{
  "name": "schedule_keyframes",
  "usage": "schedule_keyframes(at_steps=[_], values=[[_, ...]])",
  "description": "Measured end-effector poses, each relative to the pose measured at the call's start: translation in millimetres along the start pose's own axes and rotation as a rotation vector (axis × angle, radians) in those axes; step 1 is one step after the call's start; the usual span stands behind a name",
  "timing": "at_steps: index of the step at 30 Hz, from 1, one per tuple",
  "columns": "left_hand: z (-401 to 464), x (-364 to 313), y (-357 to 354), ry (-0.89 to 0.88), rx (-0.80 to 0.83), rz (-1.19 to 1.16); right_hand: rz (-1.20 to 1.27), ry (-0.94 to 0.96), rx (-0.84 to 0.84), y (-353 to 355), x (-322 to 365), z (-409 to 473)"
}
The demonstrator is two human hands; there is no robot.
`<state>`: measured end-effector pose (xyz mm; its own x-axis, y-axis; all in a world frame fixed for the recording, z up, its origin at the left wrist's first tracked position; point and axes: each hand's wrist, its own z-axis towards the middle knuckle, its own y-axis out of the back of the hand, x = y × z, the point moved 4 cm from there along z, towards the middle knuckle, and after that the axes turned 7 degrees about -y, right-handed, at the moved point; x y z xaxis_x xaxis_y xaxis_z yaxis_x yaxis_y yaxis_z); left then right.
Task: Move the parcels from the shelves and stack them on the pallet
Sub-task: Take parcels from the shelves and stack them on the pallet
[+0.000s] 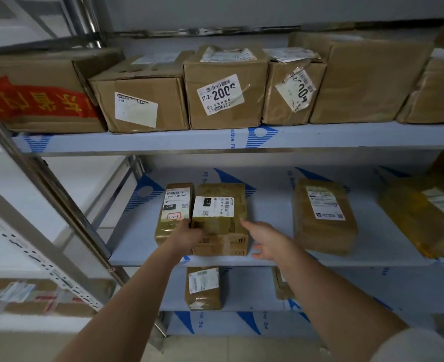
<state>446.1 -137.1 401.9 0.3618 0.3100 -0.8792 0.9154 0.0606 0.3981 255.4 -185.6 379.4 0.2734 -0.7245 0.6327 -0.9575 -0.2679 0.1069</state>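
Observation:
Two taped brown parcels lie side by side on the middle shelf point(142, 246). The narrow left parcel point(175, 205) carries a white label marked 060. The wider right parcel point(219, 218) has a white label across its top. My left hand point(187, 235) reaches into the seam between them, fingers curled on the near left corner of the wider parcel. My right hand point(265, 240) hovers just right of that parcel with fingers spread, touching nothing I can make out. No pallet is in view.
Several cardboard boxes point(224, 87) line the upper shelf. Further right on the middle shelf lie a flat brown parcel point(322, 215) and a yellow one point(424, 218). Small parcels point(203, 287) sit on the lower shelf. A slanted metal upright point(59, 194) stands at left.

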Motion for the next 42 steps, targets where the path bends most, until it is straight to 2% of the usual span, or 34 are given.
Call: schedule_keyframes(at_steps=[4,9,13,17,21,27,31,32,36,42], values=[[6.9,4.6,2.9,0.021,0.069,0.143,-0.109,-0.024,0.047,1.3,-3.0,17.9],[7.3,9.0,5.5,0.083,0.071,0.327,-0.211,-0.016,0.134,7.3,-3.1,30.8],[5.0,8.8,-4.1,0.099,0.086,0.514,-0.192,-0.004,0.176,7.3,-5.3,36.7],[3.2,5.7,-8.1,0.05,-0.003,0.406,-0.156,0.007,0.197,6.5,-8.4,39.5],[4.6,6.4,-14.2,0.036,-0.075,0.399,-0.09,-0.007,0.228,11.7,-13.7,42.1],[0.9,5.2,-26.3,0.047,-0.122,0.237,0.001,-0.008,0.252,18.0,-21.6,39.9],[-3.0,1.7,-30.9,0.059,-0.164,0.451,0.121,-0.004,0.223,16.2,-27.1,36.8],[-3.9,1.6,-31.3,0.058,-0.179,0.41,0.146,0.007,0.208,16.0,-27.4,34.4],[-17.1,-0.6,-31.3,-0.044,-0.256,-0.02,0.215,0.092,0.174,17.2,-22.7,15.4],[-64.7,4.7,-10.8,0.009,-0.396,-0.431,0.209,0.2,0.193,5.9,-21.1,-40.7]])
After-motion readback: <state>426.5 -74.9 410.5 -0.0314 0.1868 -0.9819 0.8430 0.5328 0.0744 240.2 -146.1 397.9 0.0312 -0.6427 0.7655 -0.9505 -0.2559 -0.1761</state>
